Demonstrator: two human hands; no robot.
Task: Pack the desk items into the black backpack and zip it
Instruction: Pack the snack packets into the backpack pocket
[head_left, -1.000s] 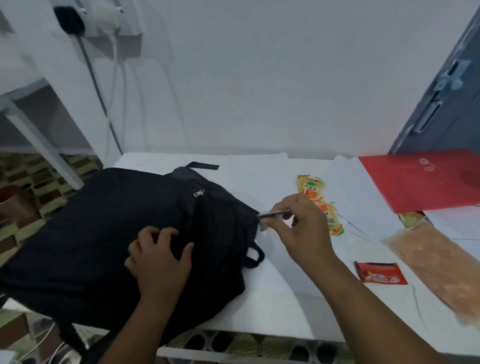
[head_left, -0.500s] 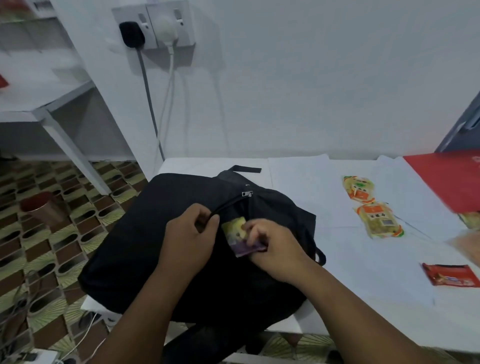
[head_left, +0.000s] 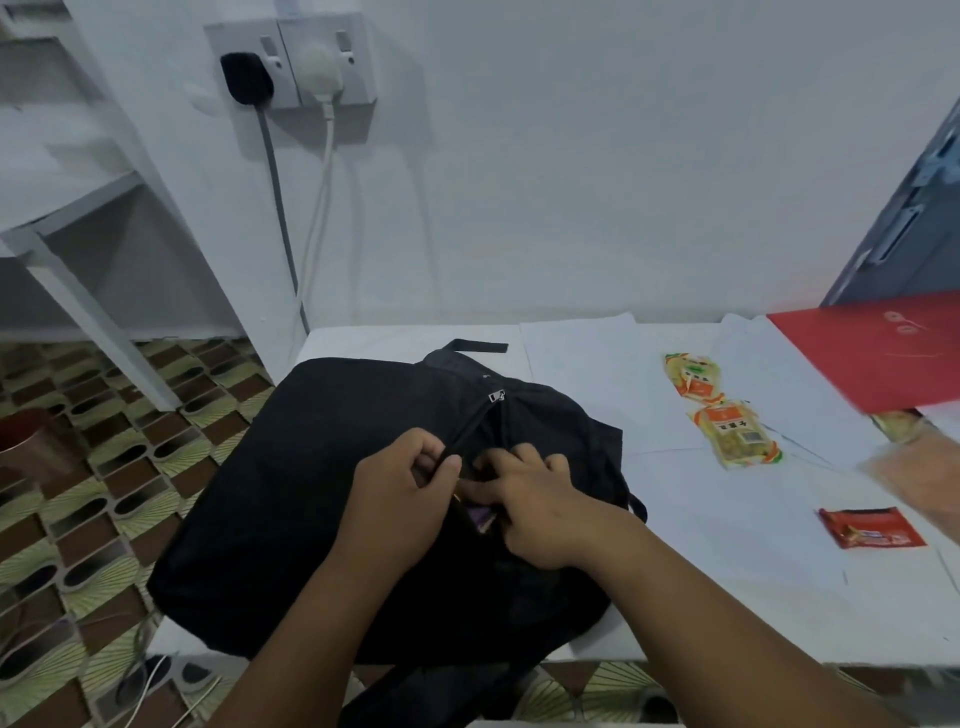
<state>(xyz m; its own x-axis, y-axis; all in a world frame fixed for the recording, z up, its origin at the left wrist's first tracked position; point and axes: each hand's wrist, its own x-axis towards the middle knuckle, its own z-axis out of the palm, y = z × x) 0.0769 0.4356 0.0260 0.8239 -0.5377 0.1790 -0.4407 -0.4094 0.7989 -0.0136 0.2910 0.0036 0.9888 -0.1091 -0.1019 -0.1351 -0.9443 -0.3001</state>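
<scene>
White wall behind, with a double socket (head_left: 291, 65) carrying one black and one white plug; patterned tile floor (head_left: 62, 499) to the left. White tabletop (head_left: 727, 587) runs from centre to right edge.

Black backpack (head_left: 322, 499) lies flat on the tabletop's left end, its lower edge overhanging the near side. Silver zipper pull (head_left: 496, 397) sits near the top; the zip below it is parted.

Left hand (head_left: 402, 499) grips the left edge of the opening, fingers curled round the fabric. Right hand (head_left: 535, 501) is just beside it, fingers curled into the opening, pressing a small purple packet (head_left: 480, 517) that is mostly inside. Whether the packet is actually pinched cannot be determined.

On the tabletop, well apart from the backpack: two yellow-orange snack packets (head_left: 732, 431) end to end, a red sachet (head_left: 870, 527), a red folder (head_left: 883, 353) at the far right, and a blurred orange bag (head_left: 919, 467) below it.
</scene>
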